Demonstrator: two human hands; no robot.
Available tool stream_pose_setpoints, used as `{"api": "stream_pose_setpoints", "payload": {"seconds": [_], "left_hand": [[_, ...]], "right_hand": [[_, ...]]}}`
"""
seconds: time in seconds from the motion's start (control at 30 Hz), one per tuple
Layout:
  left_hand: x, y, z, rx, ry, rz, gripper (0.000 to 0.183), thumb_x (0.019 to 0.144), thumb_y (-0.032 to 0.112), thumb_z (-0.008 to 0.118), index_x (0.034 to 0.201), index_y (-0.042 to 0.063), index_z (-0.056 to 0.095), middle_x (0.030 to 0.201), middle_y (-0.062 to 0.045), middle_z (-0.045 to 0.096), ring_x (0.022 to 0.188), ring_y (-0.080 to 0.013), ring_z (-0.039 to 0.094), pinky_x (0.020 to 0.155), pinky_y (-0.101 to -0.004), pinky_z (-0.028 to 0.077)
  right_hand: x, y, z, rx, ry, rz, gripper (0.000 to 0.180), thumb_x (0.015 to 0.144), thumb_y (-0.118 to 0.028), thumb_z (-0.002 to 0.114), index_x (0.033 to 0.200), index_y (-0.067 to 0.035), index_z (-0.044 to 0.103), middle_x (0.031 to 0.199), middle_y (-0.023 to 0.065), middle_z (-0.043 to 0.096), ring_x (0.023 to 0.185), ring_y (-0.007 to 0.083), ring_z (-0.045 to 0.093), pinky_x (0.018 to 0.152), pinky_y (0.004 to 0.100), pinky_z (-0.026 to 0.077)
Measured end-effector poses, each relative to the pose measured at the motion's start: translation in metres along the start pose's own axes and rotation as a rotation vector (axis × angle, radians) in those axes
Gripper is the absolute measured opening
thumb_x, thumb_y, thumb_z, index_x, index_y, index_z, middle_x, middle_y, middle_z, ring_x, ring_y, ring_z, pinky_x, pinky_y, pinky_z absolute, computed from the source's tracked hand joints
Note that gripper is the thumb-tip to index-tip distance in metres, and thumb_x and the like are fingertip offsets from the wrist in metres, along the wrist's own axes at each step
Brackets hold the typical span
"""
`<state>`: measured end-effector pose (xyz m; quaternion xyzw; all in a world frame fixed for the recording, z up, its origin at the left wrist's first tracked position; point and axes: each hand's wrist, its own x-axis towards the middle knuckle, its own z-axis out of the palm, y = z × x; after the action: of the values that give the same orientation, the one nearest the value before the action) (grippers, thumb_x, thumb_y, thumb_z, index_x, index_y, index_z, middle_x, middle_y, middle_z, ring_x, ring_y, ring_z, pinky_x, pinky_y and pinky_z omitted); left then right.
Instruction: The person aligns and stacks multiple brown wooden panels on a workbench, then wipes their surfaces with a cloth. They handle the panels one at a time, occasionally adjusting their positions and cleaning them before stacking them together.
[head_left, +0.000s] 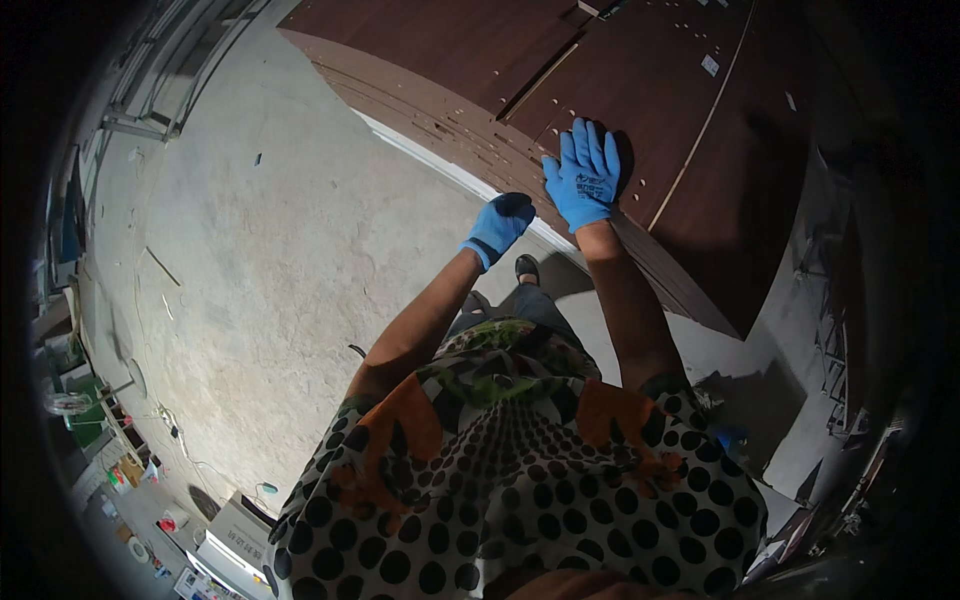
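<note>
A stack of dark brown wood-finish panels (637, 97) lies before me, its layered edges facing me. My right hand (585, 172), in a blue work glove, rests flat on the top panel near this edge, fingers spread. Lower and to the left, my left hand (501, 223), in a matching glove with a dark palm, is curled at the side of the stack by a white strip (442, 163). Its fingertips are partly hidden, so whether it grips a panel edge cannot be told. Small pale crescent-shaped marks or bits and a small white label (709, 65) show on the panels.
Metal racking (142, 124) stands at the upper left. A cable (180, 442) runs over the concrete floor (262, 247) towards a white box (234, 536) at the lower left. Cluttered goods line the left rim. Dark frames (836, 367) stand at the right.
</note>
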<state>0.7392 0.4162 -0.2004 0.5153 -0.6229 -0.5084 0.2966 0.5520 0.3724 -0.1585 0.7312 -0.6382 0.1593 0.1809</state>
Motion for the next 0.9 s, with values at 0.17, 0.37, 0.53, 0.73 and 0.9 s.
{"api": "stream_pose_setpoints", "payload": {"seconds": [0.17, 0.37, 0.53, 0.73, 0.9], "left_hand": [[-0.001, -0.043, 0.004, 0.208, -0.018, 0.136, 0.029, 0.099, 0.01, 0.071, 0.126, -0.002, 0.072, 0.122, -0.014, 0.078, 0.112, -0.0235, 0.073, 0.098, -0.0379, 0.057], [-0.005, -0.111, 0.011, -0.07, 0.036, 0.116, 0.028, 0.095, 0.022, 0.079, 0.113, 0.002, 0.078, 0.112, -0.018, 0.079, 0.103, -0.03, 0.076, 0.093, -0.0395, 0.06], [-0.009, -0.096, 0.007, -0.157, -0.045, 0.158, 0.034, 0.096, 0.016, 0.079, 0.124, -0.002, 0.072, 0.117, -0.017, 0.079, 0.107, -0.025, 0.075, 0.097, -0.036, 0.059], [-0.027, -0.003, 0.017, -0.091, -0.048, 0.191, 0.045, 0.094, 0.014, 0.077, 0.135, -0.004, 0.067, 0.129, -0.022, 0.074, 0.123, -0.028, 0.07, 0.107, -0.036, 0.053], [-0.053, 0.07, 0.024, 0.107, -0.045, 0.44, 0.04, 0.092, 0.014, 0.073, 0.128, -0.004, 0.069, 0.127, -0.024, 0.072, 0.121, -0.0378, 0.069, 0.106, -0.0416, 0.053]], "right_hand": [[0.006, -0.008, -0.005, 0.043, -0.008, 0.034, 0.055, 0.092, -0.044, 0.072, 0.131, -0.006, 0.072, 0.158, 0.0175, 0.053, 0.151, 0.0325, 0.041, 0.13, 0.0565, 0.019], [0.004, -0.011, -0.008, 0.056, 0.015, 0.02, 0.06, 0.097, -0.044, 0.064, 0.142, -0.005, 0.065, 0.165, 0.0174, 0.044, 0.158, 0.0332, 0.032, 0.132, 0.0553, 0.014], [-0.005, -0.008, -0.041, 0.174, 0.058, -0.007, 0.06, 0.092, -0.042, 0.07, 0.138, -0.003, 0.065, 0.163, 0.0202, 0.044, 0.157, 0.0352, 0.033, 0.131, 0.0557, 0.017], [-0.061, 0.011, -0.083, 0.316, 0.195, 0.072, 0.056, 0.085, -0.034, 0.078, 0.129, 0.0, 0.068, 0.158, 0.0226, 0.05, 0.15, 0.0381, 0.043, 0.125, 0.0602, 0.028], [-0.12, 0.038, -0.124, 0.281, 0.064, 0.208, 0.053, 0.089, -0.037, 0.074, 0.127, -0.002, 0.064, 0.151, 0.0226, 0.054, 0.144, 0.0405, 0.047, 0.118, 0.0619, 0.033]]}}
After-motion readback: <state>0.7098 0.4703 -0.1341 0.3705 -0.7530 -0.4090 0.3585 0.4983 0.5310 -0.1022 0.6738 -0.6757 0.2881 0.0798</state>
